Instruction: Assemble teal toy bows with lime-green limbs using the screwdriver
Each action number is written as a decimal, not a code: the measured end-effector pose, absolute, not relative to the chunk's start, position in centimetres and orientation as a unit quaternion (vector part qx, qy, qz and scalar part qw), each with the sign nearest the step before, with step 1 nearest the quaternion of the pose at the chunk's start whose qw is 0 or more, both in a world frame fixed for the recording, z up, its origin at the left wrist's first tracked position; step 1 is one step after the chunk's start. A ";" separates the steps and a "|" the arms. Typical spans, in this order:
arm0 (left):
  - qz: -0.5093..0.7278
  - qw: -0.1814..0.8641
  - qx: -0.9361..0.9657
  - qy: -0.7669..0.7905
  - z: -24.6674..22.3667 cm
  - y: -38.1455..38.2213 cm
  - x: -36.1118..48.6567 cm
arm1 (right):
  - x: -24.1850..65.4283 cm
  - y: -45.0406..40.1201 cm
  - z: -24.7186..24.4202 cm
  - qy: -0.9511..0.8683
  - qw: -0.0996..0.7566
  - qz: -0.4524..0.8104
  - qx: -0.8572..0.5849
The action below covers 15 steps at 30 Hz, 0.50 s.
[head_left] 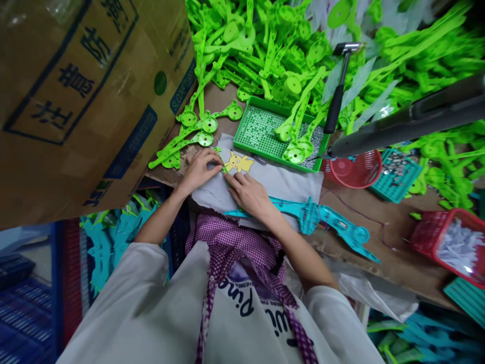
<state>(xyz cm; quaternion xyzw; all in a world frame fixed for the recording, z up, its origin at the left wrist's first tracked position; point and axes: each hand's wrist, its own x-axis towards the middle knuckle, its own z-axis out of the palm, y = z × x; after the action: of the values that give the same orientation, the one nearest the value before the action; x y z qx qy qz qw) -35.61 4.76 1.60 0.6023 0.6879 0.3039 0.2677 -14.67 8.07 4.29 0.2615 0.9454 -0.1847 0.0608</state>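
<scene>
Both hands meet over a grey cloth [288, 184] with a yellow cartoon figure [239, 162]. My left hand [200, 169] has its fingers closed on a small green plastic part [224, 168], mostly covered by the fingers. My right hand [248, 192] touches the same part's lower end with bent fingers, beside the yellow figure. Under my right wrist runs a long turquoise plastic part [310, 217] with a thin wire. Beyond the cloth, a green tray [257, 126] holds small metal pieces, and green plastic parts lie across it.
A large cardboard box [94, 101] stands at the left. Piled green parts [265, 45] fill the back, with a hammer [337, 101] on them. A dark tool [409, 119] juts in from the right above red baskets [428, 232] and a teal tray [396, 189].
</scene>
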 end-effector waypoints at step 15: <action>0.370 0.132 0.664 0.636 5.9 9.7 -37.3 | -14.6 7.9 3.9 0.944 0.069 -0.178 0.269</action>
<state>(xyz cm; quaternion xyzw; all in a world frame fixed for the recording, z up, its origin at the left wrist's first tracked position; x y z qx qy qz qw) -37.30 9.75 5.88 0.6643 0.6360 0.3698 0.1320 -14.64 7.90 3.86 0.2685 0.9442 -0.1780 0.0691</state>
